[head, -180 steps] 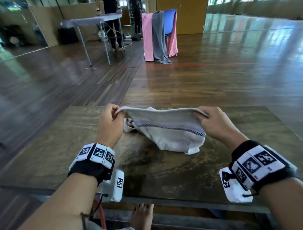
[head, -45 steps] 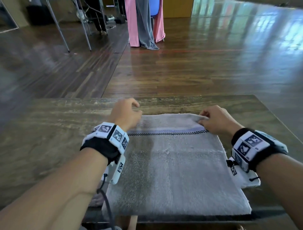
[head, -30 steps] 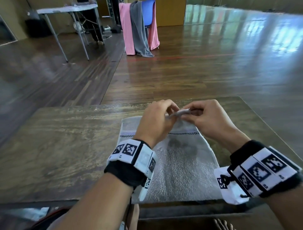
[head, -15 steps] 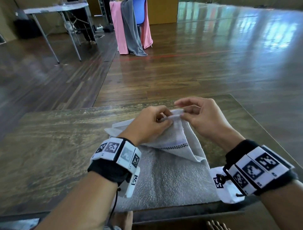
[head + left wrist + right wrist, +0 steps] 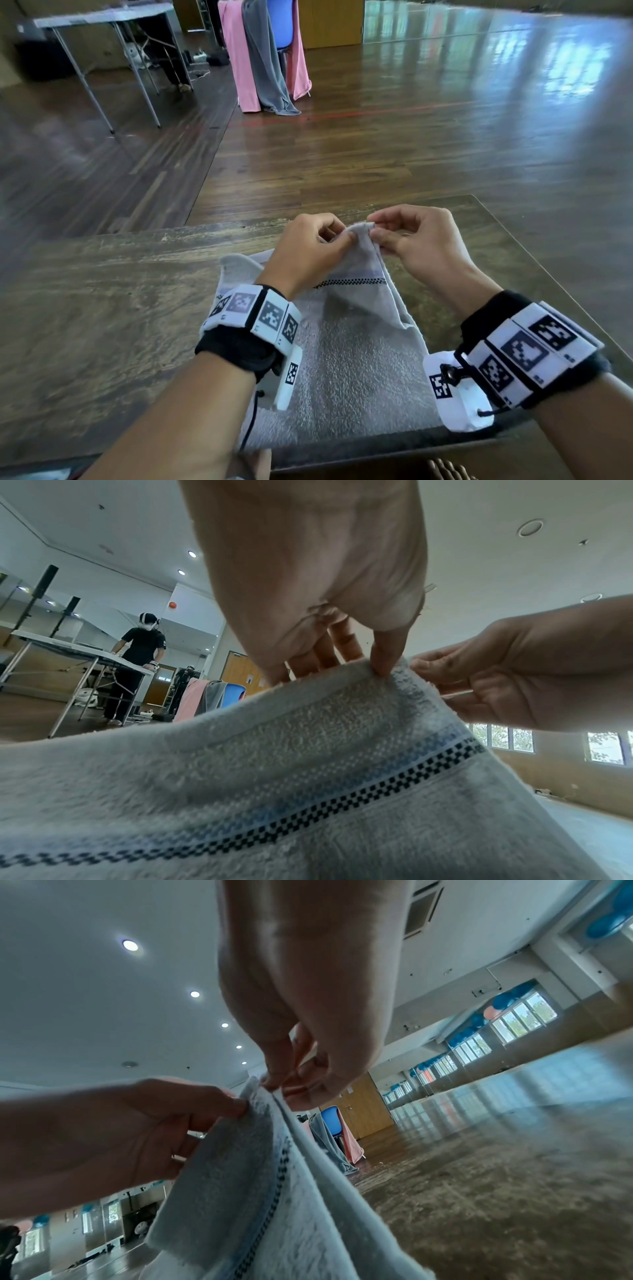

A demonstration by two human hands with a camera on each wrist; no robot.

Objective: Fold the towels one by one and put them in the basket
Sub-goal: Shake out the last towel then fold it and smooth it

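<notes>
Wristbands [image 5: 255, 317] printed with black-and-white square markers wrap both forearms nearest the viewer, each with a small white camera unit hanging beneath. Under them a grey towel [image 5: 346, 370] lies on a worn wooden table [image 5: 102, 308], its near part flat and reaching the table's front edge, its far end lifted off the surface. That raised end carries a pale blue band and a row of small black checks. The left hand [image 5: 308, 253] pinches the towel's top edge between thumb and curled fingers, and the right hand [image 5: 418, 246] pinches the same edge just beside it, so the two hands nearly touch at the peak of the cloth. From the left wrist view the thumb [image 5: 387, 656] presses the hem from the front while the other fingers sit behind it. Beyond the table a glossy wooden floor [image 5: 411, 144] stretches away. Farther back, pink and grey cloths [image 5: 260, 61] hang over a blue chair, and a folding table [image 5: 102, 17] stands to the left, where another person stands in the left wrist view.
</notes>
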